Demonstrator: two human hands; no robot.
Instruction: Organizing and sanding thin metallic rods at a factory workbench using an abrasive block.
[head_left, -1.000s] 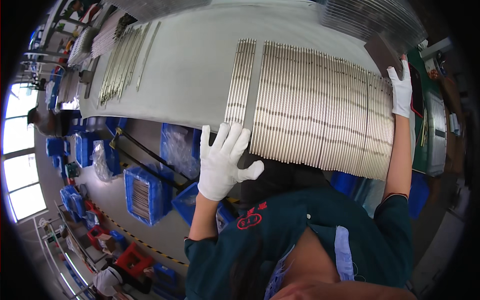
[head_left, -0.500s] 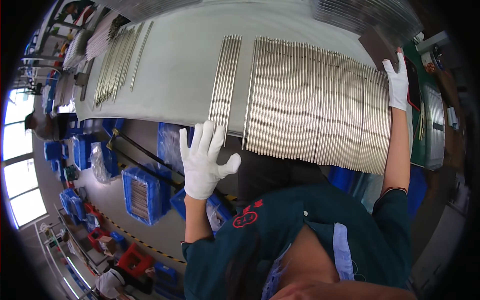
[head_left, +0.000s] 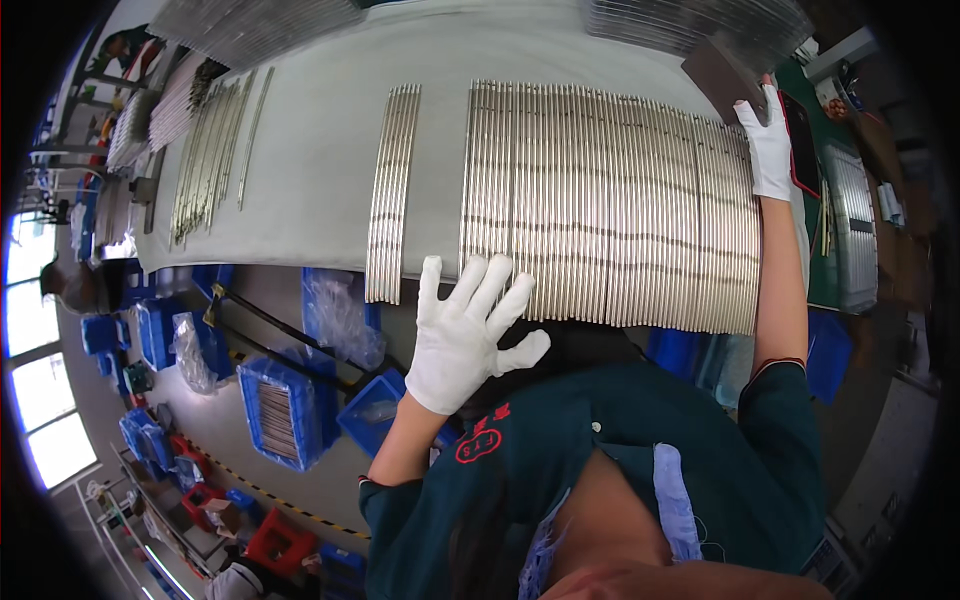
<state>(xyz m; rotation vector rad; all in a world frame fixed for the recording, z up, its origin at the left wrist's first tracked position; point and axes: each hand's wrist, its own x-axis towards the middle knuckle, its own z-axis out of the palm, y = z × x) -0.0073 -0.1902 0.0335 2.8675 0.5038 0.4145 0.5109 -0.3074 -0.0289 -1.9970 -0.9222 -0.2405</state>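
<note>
A wide row of thin silvery metal rods (head_left: 610, 200) lies side by side on the grey table. My left hand (head_left: 465, 335), in a white glove, has its fingers spread over the near ends of the rods at the row's left side. It is open and grips nothing; whether the fingertips touch the rods I cannot tell. To the left, a narrow group of several rods (head_left: 392, 200) lies apart from the row. At the row's right edge, my right hand (head_left: 772, 155) rests in a white glove with bare fingertips, thumb and forefinger apart, beside a dark block (head_left: 725, 75).
More loose rods (head_left: 210, 160) lie at the table's left end. Clear plastic trays (head_left: 260, 25) stand along the far edge. A phone in a red case (head_left: 800, 145) is right of my right hand. Blue crates (head_left: 285, 410) stand on the floor at the left.
My left hand has moved right, from the narrow group to the wide row's near ends. The narrow group now sits farther left of the row. My right hand stays at the row's right edge.
</note>
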